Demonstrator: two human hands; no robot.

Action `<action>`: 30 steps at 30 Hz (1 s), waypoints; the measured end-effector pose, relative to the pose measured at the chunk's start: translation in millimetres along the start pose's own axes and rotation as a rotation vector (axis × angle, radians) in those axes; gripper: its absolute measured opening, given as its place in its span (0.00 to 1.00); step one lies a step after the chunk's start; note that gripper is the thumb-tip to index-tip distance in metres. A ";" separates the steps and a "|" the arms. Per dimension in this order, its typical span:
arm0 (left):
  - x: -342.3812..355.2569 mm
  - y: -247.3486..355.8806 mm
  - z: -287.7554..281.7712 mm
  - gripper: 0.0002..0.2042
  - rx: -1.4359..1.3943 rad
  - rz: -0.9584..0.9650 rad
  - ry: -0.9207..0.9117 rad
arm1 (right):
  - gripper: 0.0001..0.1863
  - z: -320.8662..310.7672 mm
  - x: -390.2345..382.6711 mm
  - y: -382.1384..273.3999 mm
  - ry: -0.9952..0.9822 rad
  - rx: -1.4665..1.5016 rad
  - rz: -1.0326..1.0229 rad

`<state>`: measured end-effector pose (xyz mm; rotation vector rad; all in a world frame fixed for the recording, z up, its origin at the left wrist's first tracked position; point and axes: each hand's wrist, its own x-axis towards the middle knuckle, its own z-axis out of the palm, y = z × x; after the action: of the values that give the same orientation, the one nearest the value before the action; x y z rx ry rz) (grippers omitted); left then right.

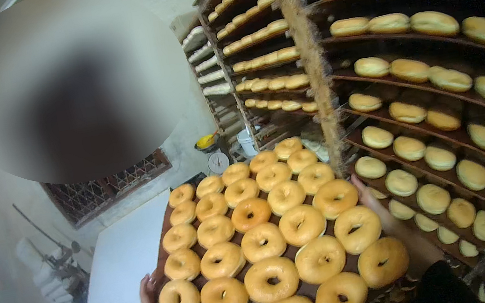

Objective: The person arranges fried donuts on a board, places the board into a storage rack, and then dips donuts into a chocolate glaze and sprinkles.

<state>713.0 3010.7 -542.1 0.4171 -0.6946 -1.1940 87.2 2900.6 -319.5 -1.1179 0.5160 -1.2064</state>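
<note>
A dark brown tray (160, 270) covered with several rows of golden ring doughnuts (286, 195) fills the lower middle of the view, most of its surface hidden under them. My left hand (149, 293) holds the tray's left edge, its fingers curled at the side. My right hand (364, 191) grips the right edge, largely hidden behind the doughnuts, with the forearm running down to the lower right. One doughnut near the centre is browner than its neighbours.
Tall racks (319, 77) of round buns stand at right and behind. A white table (114, 258) lies left of the tray, below a barred window (105, 197). A scale (218, 162), yellow bowl (204, 141) and white bucket (247, 142) sit behind. A blurred patch hides the upper left.
</note>
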 end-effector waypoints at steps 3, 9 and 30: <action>14.8 39.2 -21.7 0.23 0.032 -0.039 -0.091 | 0.30 34.6 -18.7 27.9 0.067 0.005 -0.062; 63.1 66.7 -44.2 0.26 0.057 -0.076 -0.278 | 0.30 90.3 -69.1 57.0 0.198 -0.049 -0.210; 225.8 76.1 138.4 0.23 0.494 0.082 -0.681 | 0.30 65.0 -164.7 -44.3 0.684 -0.077 -0.474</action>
<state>716.5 2831.5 -332.9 0.3797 -1.5976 -1.0761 65.0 3079.5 -291.1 -0.8943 0.8444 -2.0192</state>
